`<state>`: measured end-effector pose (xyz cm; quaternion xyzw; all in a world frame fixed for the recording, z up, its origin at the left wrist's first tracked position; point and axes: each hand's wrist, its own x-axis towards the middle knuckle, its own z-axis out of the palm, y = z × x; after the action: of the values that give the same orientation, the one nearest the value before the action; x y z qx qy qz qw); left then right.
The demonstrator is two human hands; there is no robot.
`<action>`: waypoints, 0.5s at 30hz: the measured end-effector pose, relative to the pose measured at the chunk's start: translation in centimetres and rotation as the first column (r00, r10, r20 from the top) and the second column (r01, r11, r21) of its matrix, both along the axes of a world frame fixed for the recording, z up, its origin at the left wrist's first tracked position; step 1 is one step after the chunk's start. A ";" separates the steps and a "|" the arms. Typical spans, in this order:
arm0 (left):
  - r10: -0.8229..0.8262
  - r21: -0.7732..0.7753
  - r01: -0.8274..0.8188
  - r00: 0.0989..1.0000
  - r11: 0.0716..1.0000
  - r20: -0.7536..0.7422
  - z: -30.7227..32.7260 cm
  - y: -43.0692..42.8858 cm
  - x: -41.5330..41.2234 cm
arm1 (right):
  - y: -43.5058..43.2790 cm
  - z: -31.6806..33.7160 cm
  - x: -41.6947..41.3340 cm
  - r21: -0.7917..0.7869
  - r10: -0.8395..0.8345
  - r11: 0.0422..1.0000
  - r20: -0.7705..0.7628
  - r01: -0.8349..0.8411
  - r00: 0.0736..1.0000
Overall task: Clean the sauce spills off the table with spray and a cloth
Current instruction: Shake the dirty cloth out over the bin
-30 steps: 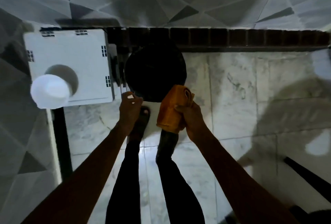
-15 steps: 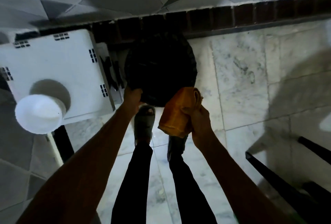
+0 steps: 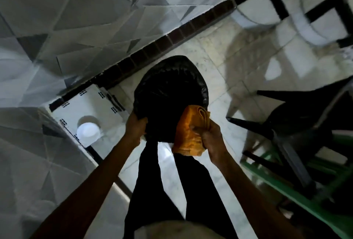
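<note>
My right hand (image 3: 211, 139) grips a bunched orange cloth (image 3: 191, 133) at the near right edge of a round bin lined with a black bag (image 3: 170, 89). My left hand (image 3: 136, 125) holds the bag's near left rim, fingers curled over it. The bin stands on the marble floor in front of my legs. No spray bottle and no table top with sauce show in this view.
A white box (image 3: 89, 105) with a white cup (image 3: 88, 131) on it stands left of the bin against the tiled wall. A black plastic chair (image 3: 298, 124) and a green frame (image 3: 298, 200) crowd the right. A white basin-like thing (image 3: 257, 15) sits far right.
The view has swung to the right, bringing the chair and green frame in. Both hands stay at the bin; the left one now grips the bag's rim.
</note>
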<state>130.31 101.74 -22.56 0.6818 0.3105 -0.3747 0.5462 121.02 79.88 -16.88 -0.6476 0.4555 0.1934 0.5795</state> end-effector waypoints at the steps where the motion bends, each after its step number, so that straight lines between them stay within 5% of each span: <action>1: -0.058 0.020 0.057 0.998 0.998 0.026 1.8 -0.6 -0.9 | -0.5 1.5 -1.2 0.001 -0.026 1.000 0.003 0.026 1.000; 7: -0.300 0.052 0.296 0.932 0.954 0.201 10.1 -5.3 -8.0 | -3.7 9.9 -10.4 0.048 -0.177 0.984 0.104 0.173 0.979; 15: -0.246 -0.027 0.265 0.924 0.964 0.291 14.5 -11.3 -21.6 | -10.2 13.2 -24.9 0.137 -0.270 0.961 0.243 0.242 0.932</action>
<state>108.75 90.45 -8.11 0.7448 0.1243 -0.3507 0.5539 96.15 69.70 -3.66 -0.5712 0.4454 0.0533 0.6874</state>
